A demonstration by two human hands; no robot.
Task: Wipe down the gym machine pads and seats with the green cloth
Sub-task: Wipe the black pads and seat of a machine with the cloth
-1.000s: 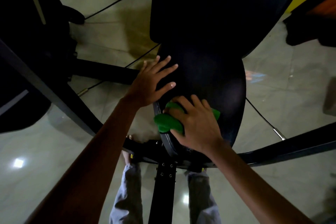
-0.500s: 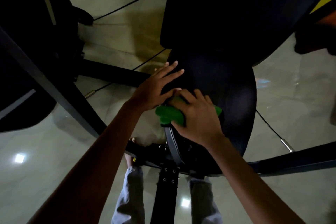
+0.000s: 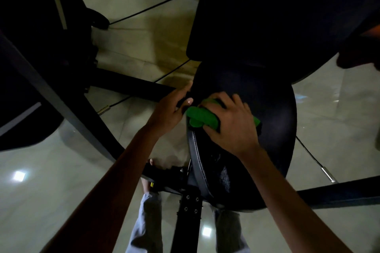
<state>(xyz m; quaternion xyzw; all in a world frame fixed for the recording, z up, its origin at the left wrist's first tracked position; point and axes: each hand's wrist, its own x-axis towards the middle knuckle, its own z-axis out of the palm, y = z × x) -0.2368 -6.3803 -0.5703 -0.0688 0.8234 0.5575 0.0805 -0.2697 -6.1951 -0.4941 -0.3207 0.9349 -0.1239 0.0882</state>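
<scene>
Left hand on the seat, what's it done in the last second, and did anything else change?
The left hand slid off the top of the black seat to its left edge, fingers now curled there beside the green cloth. The right hand stays pressed on the cloth at that edge.

No readable text, labels or numbers anywhere in view.

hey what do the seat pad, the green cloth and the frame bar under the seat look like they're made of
Seat pad: probably vinyl or faux leather; smooth black with a dull sheen and a stitched edge seam.
Green cloth: soft fabric, maybe microfibre; it bunches under the right hand.
Frame bar: likely painted metal; matte black with bolt heads.
</scene>
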